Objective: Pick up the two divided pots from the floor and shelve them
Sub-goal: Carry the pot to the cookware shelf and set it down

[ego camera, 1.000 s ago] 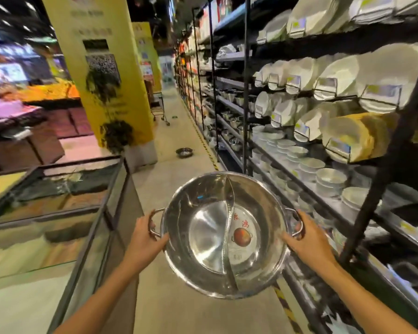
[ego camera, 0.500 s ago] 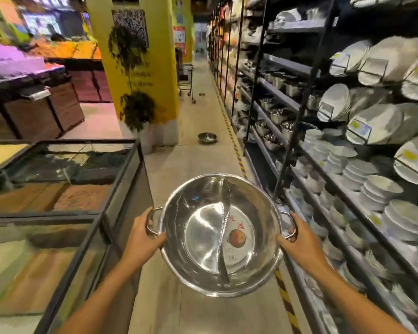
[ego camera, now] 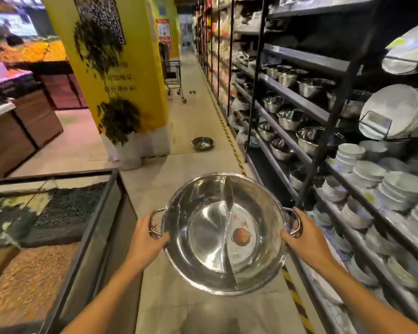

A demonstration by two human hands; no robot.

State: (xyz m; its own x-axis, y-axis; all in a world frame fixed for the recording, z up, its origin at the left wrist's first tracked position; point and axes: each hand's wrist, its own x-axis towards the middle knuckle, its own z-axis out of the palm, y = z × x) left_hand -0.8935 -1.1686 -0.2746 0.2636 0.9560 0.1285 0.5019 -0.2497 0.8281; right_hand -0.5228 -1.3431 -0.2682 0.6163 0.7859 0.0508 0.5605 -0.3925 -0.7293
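I carry a shiny steel divided pot (ego camera: 210, 227) in front of me, its curved partition running down the middle and a round sticker in its right half. My left hand (ego camera: 146, 233) grips the left handle and my right hand (ego camera: 305, 237) grips the right handle. A second divided pot (ego camera: 202, 143) sits on the floor farther down the aisle, near the yellow pillar's base. The dark shelf rack (ego camera: 297, 97) on my right holds steel pots and bowls.
A glass-topped bin case (ego camera: 89, 213) stands close on my left. The yellow pillar (ego camera: 121, 75) rises ahead left, with a shopping cart (ego camera: 174, 75) beyond it. Stacked white bowls and plates (ego camera: 384, 184) fill the right shelves. Yellow-black tape (ego camera: 229, 138) lines the floor.
I have walked forward along the aisle with the pot held in both hands. The pot on the floor and the steel pot shelves are nearer now.
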